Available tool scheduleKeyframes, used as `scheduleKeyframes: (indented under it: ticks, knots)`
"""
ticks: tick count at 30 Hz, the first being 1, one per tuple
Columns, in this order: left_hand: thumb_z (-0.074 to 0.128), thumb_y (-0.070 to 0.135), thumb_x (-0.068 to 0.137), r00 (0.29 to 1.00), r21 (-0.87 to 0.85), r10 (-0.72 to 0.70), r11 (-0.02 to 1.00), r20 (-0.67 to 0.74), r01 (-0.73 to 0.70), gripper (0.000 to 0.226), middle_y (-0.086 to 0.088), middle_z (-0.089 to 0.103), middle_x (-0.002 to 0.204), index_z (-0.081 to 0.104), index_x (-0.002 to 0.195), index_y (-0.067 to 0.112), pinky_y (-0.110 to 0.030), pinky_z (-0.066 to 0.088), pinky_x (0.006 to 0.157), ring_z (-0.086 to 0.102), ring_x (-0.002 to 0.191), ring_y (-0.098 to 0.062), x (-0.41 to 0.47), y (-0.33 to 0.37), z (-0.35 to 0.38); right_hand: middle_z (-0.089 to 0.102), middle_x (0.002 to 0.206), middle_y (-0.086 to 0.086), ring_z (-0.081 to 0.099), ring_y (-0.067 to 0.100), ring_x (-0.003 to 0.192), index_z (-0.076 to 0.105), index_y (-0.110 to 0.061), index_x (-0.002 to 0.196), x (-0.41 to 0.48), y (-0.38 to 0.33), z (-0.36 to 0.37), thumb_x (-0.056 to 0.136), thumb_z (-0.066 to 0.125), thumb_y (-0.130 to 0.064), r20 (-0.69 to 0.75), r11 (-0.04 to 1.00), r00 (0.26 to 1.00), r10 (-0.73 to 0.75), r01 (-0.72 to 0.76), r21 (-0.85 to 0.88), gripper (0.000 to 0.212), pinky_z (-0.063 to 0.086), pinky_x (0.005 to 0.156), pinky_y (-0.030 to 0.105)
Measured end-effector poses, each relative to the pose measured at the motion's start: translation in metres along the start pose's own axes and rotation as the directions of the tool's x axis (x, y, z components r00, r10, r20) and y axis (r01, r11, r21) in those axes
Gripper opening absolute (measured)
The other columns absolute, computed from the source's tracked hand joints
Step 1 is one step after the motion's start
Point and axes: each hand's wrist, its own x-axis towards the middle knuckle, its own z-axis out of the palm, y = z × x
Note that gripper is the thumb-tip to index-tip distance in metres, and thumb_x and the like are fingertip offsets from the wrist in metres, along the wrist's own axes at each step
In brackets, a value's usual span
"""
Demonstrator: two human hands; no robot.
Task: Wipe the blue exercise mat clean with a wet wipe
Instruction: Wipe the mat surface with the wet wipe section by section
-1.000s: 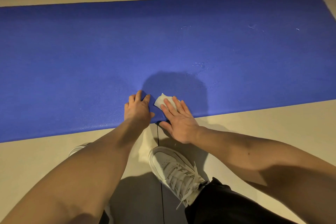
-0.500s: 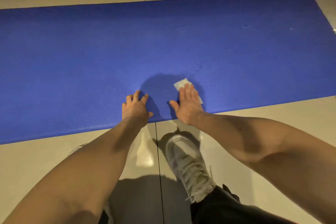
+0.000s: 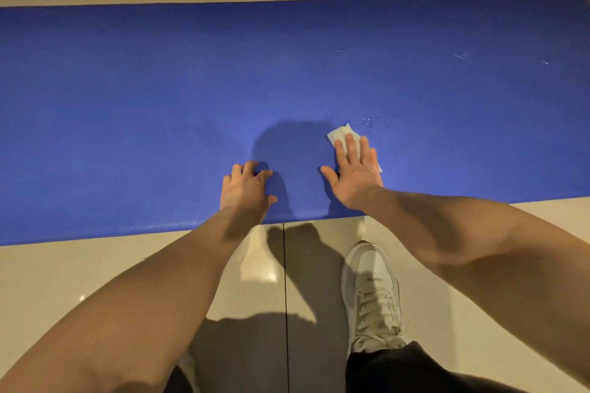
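- Seen from my head, the blue mat (image 3: 159, 105) lay flat on the floor (image 3: 64, 281), stretching from the left edge of the view almost to the right.
- My right grip (image 3: 356, 174) was released: palm down, fingers straight and close together, pressing the white wipe (image 3: 340, 135) flat onto the mat, not far in from its near edge.
- One folded corner of the wipe showed past my fingertips, and a thin sliver showed beside my little finger. The rest was hidden under the hand.
- My left grip (image 3: 244, 190) rested on the mat to the left of the right one, apart from it and grasping nothing. Its fingers were loosely bent with the tips on the mat.
- A dark shadow (image 3: 293, 143) fell on the mat between the two grips.
- Small wet droplets (image 3: 365, 122) glistened on the mat just beyond the wipe.
- A few pale specks (image 3: 459, 56) sat well off toward the far right of the mat.
- My white laced shoe (image 3: 372, 290) stood on the pale tiles below my right forearm, near the mat's edge but not touching it, with a dark trouser leg (image 3: 399, 370) above it.
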Motion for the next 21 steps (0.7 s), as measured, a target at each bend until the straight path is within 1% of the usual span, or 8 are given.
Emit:
scheduleKeyframes:
  ticks: [3, 5, 7, 10, 12, 16, 19, 21]
  knots:
    - [0.066, 0.039, 0.092, 0.997, -0.114, -0.045, 0.993, -0.062, 0.038, 0.052, 0.0, 0.042, 0.142, 0.053, 0.14, 0.023, -0.036, 0.032, 0.103, 0.037, 0.127, -0.026, 0.008, -0.003, -0.005, -0.023, 0.168, 0.011, -0.025, 0.037, 0.152, -0.011, -0.016, 0.162, -0.002, -0.026, 0.001, 0.102, 0.015, -0.067, -0.002, 0.996, 1.0, 0.011, -0.011, 0.093, 0.083, -0.014, 0.124, 0.052]
    - [0.07, 0.035, 0.089, 0.992, -0.137, -0.067, 0.989, -0.107, 0.052, 0.053, -0.002, 0.044, 0.14, 0.055, 0.137, 0.019, -0.039, 0.036, 0.1, 0.038, 0.125, -0.029, 0.012, -0.007, -0.006, -0.021, 0.167, 0.014, -0.025, 0.036, 0.152, -0.008, -0.011, 0.162, -0.007, -0.048, 0.008, 0.103, 0.019, -0.064, -0.018, 0.989, 0.994, -0.11, 0.111, 0.097, 0.083, -0.015, 0.124, 0.05]
    - [0.072, 0.034, 0.087, 0.989, -0.139, -0.088, 0.988, -0.117, 0.072, 0.058, -0.005, 0.039, 0.148, 0.052, 0.139, 0.016, -0.043, 0.038, 0.099, 0.035, 0.129, -0.032, 0.016, -0.01, -0.008, -0.02, 0.168, 0.013, -0.025, 0.032, 0.153, -0.007, -0.009, 0.162, -0.014, -0.064, 0.016, 0.104, 0.02, -0.061, -0.027, 0.966, 0.969, -0.247, 0.249, 0.07, 0.082, -0.015, 0.124, 0.048]
    - [0.071, 0.038, 0.089, 0.988, -0.12, -0.131, 0.985, -0.081, 0.12, 0.065, -0.006, 0.029, 0.157, 0.044, 0.145, 0.018, -0.045, 0.036, 0.103, 0.028, 0.136, -0.032, 0.024, -0.013, -0.011, -0.018, 0.169, 0.008, -0.024, 0.027, 0.154, -0.005, -0.014, 0.163, -0.012, -0.062, 0.021, 0.098, 0.003, -0.064, -0.012, 0.908, 0.908, -0.418, 0.418, -0.009, 0.082, -0.009, 0.126, 0.046]
    - [0.069, 0.041, 0.09, 0.987, -0.116, -0.151, 0.983, -0.062, 0.143, 0.07, -0.005, 0.025, 0.159, 0.039, 0.15, 0.019, -0.045, 0.034, 0.107, 0.026, 0.139, -0.031, 0.03, -0.013, -0.012, -0.015, 0.17, 0.002, -0.023, 0.026, 0.154, -0.002, -0.02, 0.164, -0.002, -0.047, 0.016, 0.094, -0.003, -0.066, -0.012, 0.884, 0.885, -0.466, 0.465, -0.056, 0.083, -0.01, 0.126, 0.045]
    - [0.067, 0.044, 0.091, 0.987, -0.109, -0.152, 0.983, -0.049, 0.146, 0.073, -0.005, 0.023, 0.16, 0.035, 0.152, 0.021, -0.045, 0.032, 0.11, 0.023, 0.141, -0.032, 0.035, -0.008, -0.014, -0.02, 0.169, -0.001, -0.026, 0.029, 0.153, -0.007, -0.026, 0.163, 0.024, -0.014, -0.006, 0.104, 0.016, -0.062, -0.026, 0.963, 0.962, -0.27, 0.27, -0.011, 0.073, -0.015, 0.125, 0.045]
    - [0.068, 0.045, 0.091, 0.988, -0.109, -0.148, 0.984, -0.042, 0.143, 0.073, -0.005, 0.023, 0.161, 0.035, 0.152, 0.022, -0.045, 0.032, 0.11, 0.024, 0.141, -0.032, 0.038, -0.005, -0.017, -0.023, 0.168, 0.003, -0.028, 0.031, 0.152, -0.011, -0.023, 0.163, 0.034, -0.014, -0.017, 0.103, 0.014, -0.065, 0.0, 0.991, 0.992, -0.123, 0.122, 0.05, 0.076, -0.014, 0.124, 0.049]
    - [0.068, 0.045, 0.09, 0.988, -0.123, -0.146, 0.983, -0.048, 0.139, 0.073, -0.005, 0.023, 0.161, 0.036, 0.152, 0.022, -0.045, 0.032, 0.11, 0.024, 0.141, -0.032, 0.041, -0.004, -0.019, -0.024, 0.168, 0.007, -0.028, 0.033, 0.152, -0.011, -0.018, 0.162, 0.033, -0.033, -0.017, 0.103, 0.014, -0.064, 0.012, 0.99, 0.995, -0.094, 0.093, 0.103, 0.079, -0.015, 0.124, 0.051]
